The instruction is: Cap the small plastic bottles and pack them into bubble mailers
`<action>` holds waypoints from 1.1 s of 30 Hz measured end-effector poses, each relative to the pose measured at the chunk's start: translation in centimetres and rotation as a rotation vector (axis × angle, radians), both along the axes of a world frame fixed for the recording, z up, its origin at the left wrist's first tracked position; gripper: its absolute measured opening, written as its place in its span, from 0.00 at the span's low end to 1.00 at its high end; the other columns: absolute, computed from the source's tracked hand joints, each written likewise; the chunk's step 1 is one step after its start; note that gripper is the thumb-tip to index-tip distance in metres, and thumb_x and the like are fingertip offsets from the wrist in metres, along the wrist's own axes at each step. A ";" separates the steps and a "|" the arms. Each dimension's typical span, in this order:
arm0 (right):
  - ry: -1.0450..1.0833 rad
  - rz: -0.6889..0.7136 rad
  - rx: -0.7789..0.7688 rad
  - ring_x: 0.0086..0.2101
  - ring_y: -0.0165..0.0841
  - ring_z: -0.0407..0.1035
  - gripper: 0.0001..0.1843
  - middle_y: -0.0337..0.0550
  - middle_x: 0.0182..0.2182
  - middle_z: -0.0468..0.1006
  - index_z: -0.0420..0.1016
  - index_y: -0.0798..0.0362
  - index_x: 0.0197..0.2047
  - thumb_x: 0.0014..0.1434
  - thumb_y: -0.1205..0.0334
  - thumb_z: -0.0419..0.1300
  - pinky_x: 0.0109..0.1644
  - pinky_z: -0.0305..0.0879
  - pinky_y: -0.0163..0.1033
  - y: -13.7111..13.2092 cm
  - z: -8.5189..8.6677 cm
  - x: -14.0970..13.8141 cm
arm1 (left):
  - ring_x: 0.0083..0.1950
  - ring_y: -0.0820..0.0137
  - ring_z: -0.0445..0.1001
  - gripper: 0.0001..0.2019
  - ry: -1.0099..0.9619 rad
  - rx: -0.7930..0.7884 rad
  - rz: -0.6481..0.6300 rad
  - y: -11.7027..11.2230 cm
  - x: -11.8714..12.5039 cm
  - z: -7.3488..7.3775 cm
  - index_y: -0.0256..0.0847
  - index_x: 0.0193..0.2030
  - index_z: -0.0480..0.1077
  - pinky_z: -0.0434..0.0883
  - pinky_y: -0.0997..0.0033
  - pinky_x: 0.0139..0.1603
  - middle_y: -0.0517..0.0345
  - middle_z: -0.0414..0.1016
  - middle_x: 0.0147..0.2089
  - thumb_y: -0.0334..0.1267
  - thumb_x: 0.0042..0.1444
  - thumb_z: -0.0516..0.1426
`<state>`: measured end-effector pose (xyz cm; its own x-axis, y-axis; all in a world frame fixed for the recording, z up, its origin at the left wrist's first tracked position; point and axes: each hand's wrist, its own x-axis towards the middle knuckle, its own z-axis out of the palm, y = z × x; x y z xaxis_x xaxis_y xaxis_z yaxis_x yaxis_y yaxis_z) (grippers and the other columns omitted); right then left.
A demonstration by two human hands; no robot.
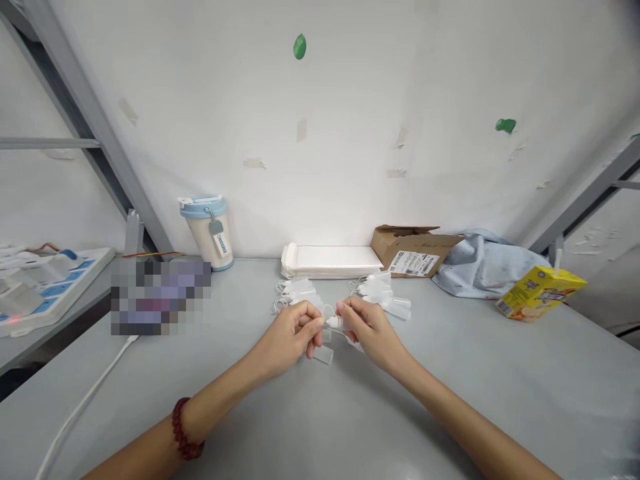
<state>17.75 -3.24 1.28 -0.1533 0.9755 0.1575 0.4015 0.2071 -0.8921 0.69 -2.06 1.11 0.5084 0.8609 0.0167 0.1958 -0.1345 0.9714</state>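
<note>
My left hand (296,331) is closed in a pinch at the tip of a small translucent bottle (335,323) with a white cap; a thin white cord seems to run into these fingers. From the other side my right hand (367,328) pinches the bottle's body, most of it hidden by the fingers. A thin cord loop arches between the two hands. Just beneath them on the table lie more translucent bottles (323,355), partly covered by my hands. Behind sit two groups of similar corded bottles, a left group (299,288) and a right group (377,287).
Against the wall stand a stack of white flat boxes (335,260), an open cardboard box (417,252) and a crumpled blue cloth (487,261). A yellow drink carton (541,293) is at right. Leftward are a tumbler (207,233), a blurred-out object (160,297), a white cable (85,403) and a power strip (60,290).
</note>
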 end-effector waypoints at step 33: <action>0.048 -0.007 -0.011 0.19 0.25 0.55 0.18 0.32 0.16 0.61 0.64 0.53 0.27 0.58 0.48 0.50 0.23 0.52 0.32 0.0 1.1 0.7 | 0.22 0.78 0.63 0.10 0.033 0.059 0.006 0.4 -0.7 0.8 0.38 0.30 0.64 0.61 0.77 0.24 0.63 0.67 0.25 0.43 0.55 0.52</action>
<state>18.40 -3.29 2.34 -0.1390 0.9784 0.1533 0.3597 0.1941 -0.9127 0.00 -1.61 1.93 0.5047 0.8618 0.0508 0.2289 -0.1903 0.9547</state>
